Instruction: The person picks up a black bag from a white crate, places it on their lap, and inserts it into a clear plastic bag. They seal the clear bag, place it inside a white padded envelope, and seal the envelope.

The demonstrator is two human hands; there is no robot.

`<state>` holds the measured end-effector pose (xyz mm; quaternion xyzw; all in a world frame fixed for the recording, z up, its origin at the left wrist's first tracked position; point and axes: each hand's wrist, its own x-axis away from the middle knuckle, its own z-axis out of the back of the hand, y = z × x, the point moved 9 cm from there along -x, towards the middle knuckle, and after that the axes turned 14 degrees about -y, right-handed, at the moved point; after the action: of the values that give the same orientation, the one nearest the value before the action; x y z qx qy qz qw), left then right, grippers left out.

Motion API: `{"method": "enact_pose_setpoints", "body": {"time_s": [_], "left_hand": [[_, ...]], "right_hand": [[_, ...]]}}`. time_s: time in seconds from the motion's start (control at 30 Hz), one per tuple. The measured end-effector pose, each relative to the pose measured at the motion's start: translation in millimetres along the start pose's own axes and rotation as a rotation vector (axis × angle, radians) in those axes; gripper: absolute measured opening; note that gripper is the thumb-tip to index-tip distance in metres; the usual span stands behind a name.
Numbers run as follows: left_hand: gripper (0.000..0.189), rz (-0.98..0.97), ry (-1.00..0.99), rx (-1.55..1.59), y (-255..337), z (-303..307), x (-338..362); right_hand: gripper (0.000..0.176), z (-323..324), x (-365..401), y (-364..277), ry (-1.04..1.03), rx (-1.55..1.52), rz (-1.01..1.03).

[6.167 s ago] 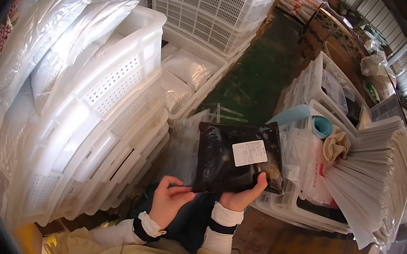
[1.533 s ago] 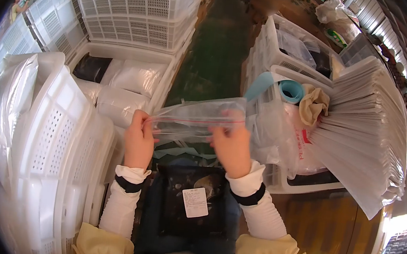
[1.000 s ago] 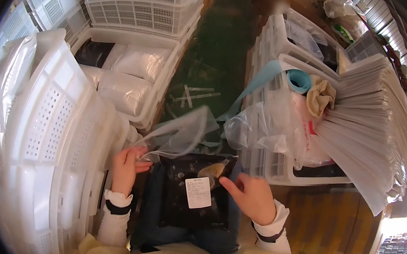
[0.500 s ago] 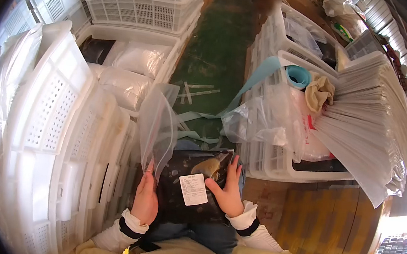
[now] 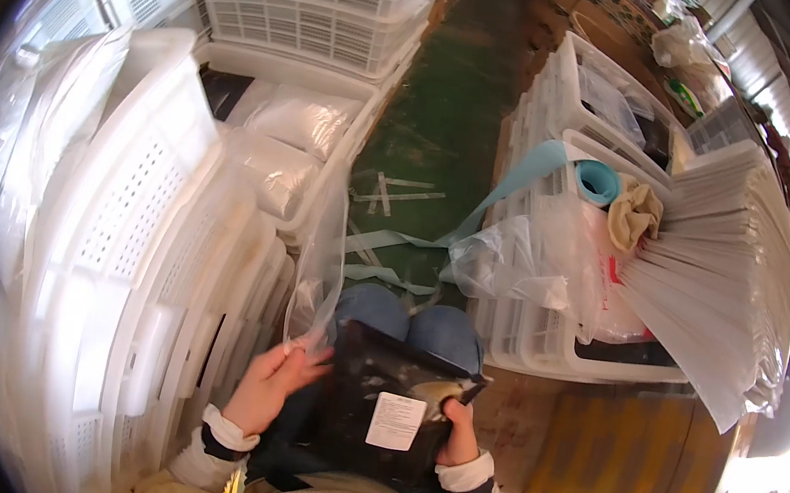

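A shiny black packet (image 5: pixel 351 417) with a white printed label (image 5: pixel 395 422) and a yellowish patch rests tilted over my lap. My right hand (image 5: pixel 459 436) grips its right edge, thumb on top and the other fingers hidden beneath. To the left, my left hand (image 5: pixel 274 384) pinches the lower end of a clear plastic bag (image 5: pixel 321 258), some fingers stretched toward the packet's left edge. The bag hangs upward from that hand and appears to have nothing in it.
White perforated crates (image 5: pixel 141 208) stand close on my left; one behind holds white packs (image 5: pixel 297 119). On the right, crates carry a blue tape roll (image 5: pixel 597 183), a beige cloth (image 5: pixel 636 216) and a fanned stack of white sleeves (image 5: pixel 718 274). Strips litter the green floor (image 5: pixel 428 124).
The black packet has shifted down and right and tilted. My right hand has gone from lying spread on it to gripping its edge. My left hand has moved slightly left with the bag.
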<state>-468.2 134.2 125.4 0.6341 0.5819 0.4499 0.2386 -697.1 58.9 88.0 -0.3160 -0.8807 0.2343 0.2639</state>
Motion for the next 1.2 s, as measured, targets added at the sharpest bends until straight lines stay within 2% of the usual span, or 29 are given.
{"method": "enact_pose_setpoints", "body": {"time_s": [0.07, 0.1, 0.13, 0.17, 0.23, 0.27, 0.3, 0.43, 0.77, 0.9, 1.07, 1.1, 1.2], "left_hand": [[0.028, -0.043, 0.104, -0.329, 22.9, 13.7, 4.4], [0.026, -0.059, 0.176, -0.53, 33.3, 20.1, 7.5], [0.025, -0.065, 0.244, -0.733, 43.2, 24.2, 11.5], [0.017, -0.043, 0.318, -0.842, 48.8, 25.8, 13.7], [0.015, -0.126, 0.38, -0.928, 53.1, 21.5, 19.1], [0.014, -0.171, 0.406, -0.969, 53.5, 18.1, 19.7], [0.014, -0.273, 0.446, -0.973, 55.9, 12.7, 22.4], [0.01, -0.448, 0.467, -1.102, 62.3, -15.8, 30.2], [0.018, -0.531, 0.478, -1.375, 68.8, -40.7, 40.8], [0.016, -0.652, 0.296, -1.512, 51.3, -77.2, 43.8], [0.018, -0.569, 0.229, -1.415, 24.4, -89.8, 54.9], [0.018, -0.559, 0.192, -1.404, 21.3, -94.6, 55.8], [0.019, -0.521, 0.154, -1.404, 10.9, -104.6, 58.0]], "right_hand": [[0.048, 21.7, 7.3, 9.0, 0.049, -0.114, 0.097], [0.055, 13.0, 13.0, 3.4, 0.117, -0.111, 0.101], [0.058, 14.7, 12.8, -2.2, 0.097, -0.085, 0.153], [0.059, 16.0, 14.3, -7.3, 0.112, -0.102, 0.191], [0.062, -1.2, 17.6, -24.0, 0.175, -0.052, 0.235], [0.055, -6.9, 17.2, -32.3, 0.153, -0.058, 0.306], [0.055, -10.1, 16.7, -35.7, 0.161, -0.089, 0.327], [0.054, -25.1, 15.4, -50.5, 0.137, -0.087, 0.377], [0.051, -20.3, 12.4, -44.5, 0.158, -0.146, 0.352], [0.049, -16.2, 14.2, -41.7, 0.137, -0.141, 0.336], [0.048, -22.6, 2.1, -42.4, 0.228, -0.191, 0.437], [0.048, -23.4, -2.0, -41.8, 0.16, -0.178, 0.434], [0.049, -9.1, -10.0, -39.2, 0.175, -0.188, 0.445]]}}
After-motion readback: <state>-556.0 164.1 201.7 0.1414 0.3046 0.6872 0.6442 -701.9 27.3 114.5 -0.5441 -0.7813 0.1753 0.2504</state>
